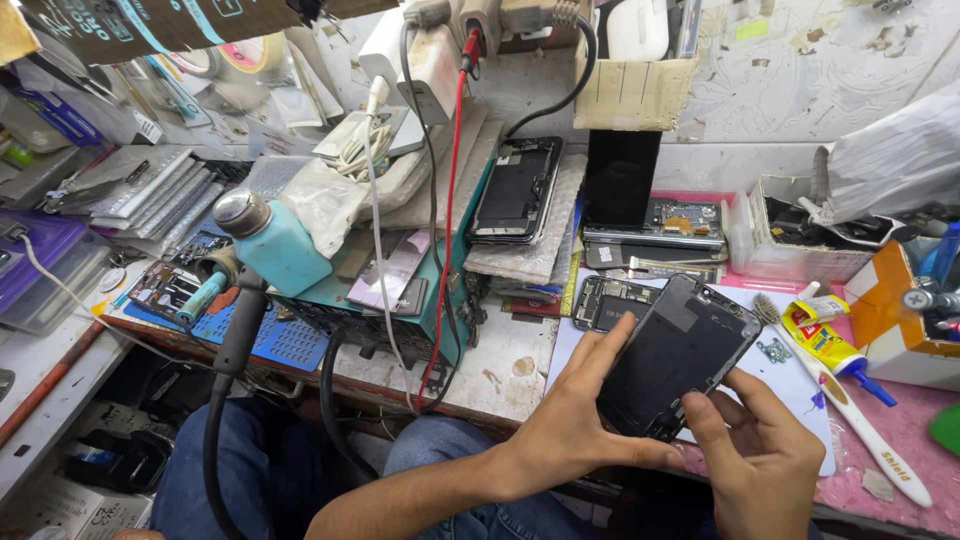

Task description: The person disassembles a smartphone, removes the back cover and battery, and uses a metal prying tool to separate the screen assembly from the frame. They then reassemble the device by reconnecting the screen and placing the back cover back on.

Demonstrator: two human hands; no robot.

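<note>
While the cluttered workbench [500, 375] spreads away on all sides, the work sits at its five o'clock corner, where a white sheet [800, 400] lies on a pink mat [900, 430]. Above that sheet the person holds a black phone screen panel [680, 355] tilted, its back side facing up. The left hand [570, 425] is clamped on the panel's lower left edge, fingers flat along the back and the thumb stretched under the bottom edge. The right hand [760, 455] pinches the panel's lower right corner between thumb and forefinger, closed on it. To handle this step well, the panel looks best supported along its edges as it is now, since a thin glass part will likely flex or crack if pressed in the middle; keeping it low over the sheet seems wise. At eleven o'clock from the panel an opened phone body [605, 300] lies just beside it. At three o'clock a white toothbrush [850, 410] and a yellow glue tube [830, 345] rest near each other, close enough to be knocked. Between them and the panel sits a tiny metal part [773, 350], easily lost if the sheet gets bumped.
</note>
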